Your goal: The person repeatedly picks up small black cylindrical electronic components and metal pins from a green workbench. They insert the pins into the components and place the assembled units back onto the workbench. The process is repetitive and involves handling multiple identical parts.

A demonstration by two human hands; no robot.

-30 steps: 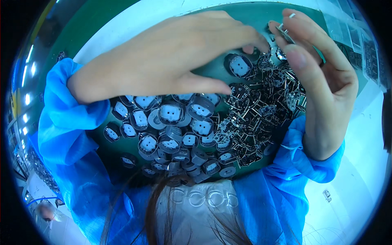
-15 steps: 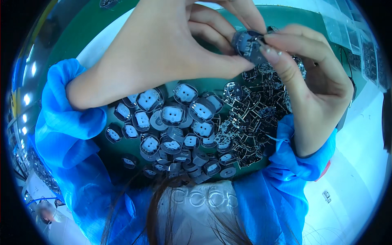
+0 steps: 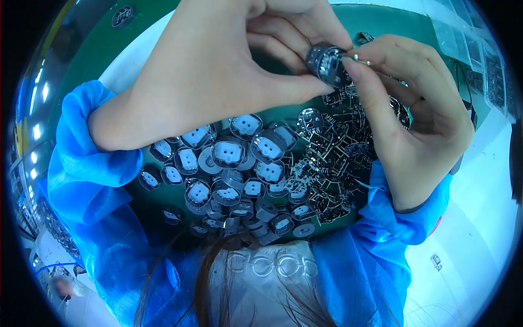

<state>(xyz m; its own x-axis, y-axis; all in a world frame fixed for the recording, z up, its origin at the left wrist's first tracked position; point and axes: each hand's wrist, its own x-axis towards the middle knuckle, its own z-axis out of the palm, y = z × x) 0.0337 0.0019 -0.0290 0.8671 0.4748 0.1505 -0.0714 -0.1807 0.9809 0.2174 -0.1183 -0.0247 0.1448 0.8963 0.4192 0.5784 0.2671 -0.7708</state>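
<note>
Green work mat, covered below the hands by a heap of round dark caps and small metal-pinned boards. One round dark part, raised above the heap, is pinched closed by left hand; a small metal pin is pressed against it by right hand, fingertips closed.

We see bright blue sleeves on both forearms, plain and unpatterned, with a grey-white garment between them bearing pale lettering. The mat under the work is deep green. The round caps heaped on it are dark grey, each with a pale bluish-white rounded-square centre dotted with two small dark holes. The small circuit boards piled beside them look black with silvery metal traces. The round part pinched between the fingers is dark grey-black.
</note>
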